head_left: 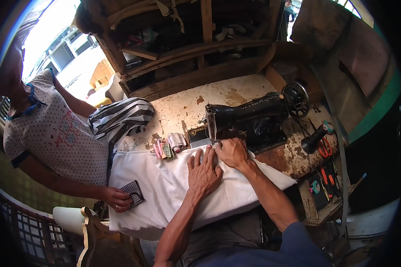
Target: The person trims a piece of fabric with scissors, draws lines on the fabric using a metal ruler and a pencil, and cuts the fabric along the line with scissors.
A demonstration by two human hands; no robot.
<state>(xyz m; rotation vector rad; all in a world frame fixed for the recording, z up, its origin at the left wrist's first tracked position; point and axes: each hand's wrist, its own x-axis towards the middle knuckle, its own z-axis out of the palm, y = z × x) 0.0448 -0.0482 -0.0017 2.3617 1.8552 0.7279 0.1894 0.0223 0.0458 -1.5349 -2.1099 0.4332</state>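
A white cloth [165,191] covers the front of the work table and hangs over its edge. My left hand [204,173] lies on the cloth with its fingers stretched toward the black sewing machine [249,113]. Close beside the needle, my right hand [234,152] is closed, its fingers curled down on the cloth's edge; the fingertips are partly hidden. The cloth's far edge reaches the machine's needle area. Folded banknotes [165,149] and a rolled bundle [177,141] lie left of the machine, just beyond the cloth.
At left stands a person [67,129] holding a checkered pouch [132,193]. Striped fabric [122,116] sits on the table's left end. Orange-handled scissors [325,147] and a dark thread cone [314,140] are at right, above a tool drawer [318,200]. Wooden shelves [196,53] stand behind.
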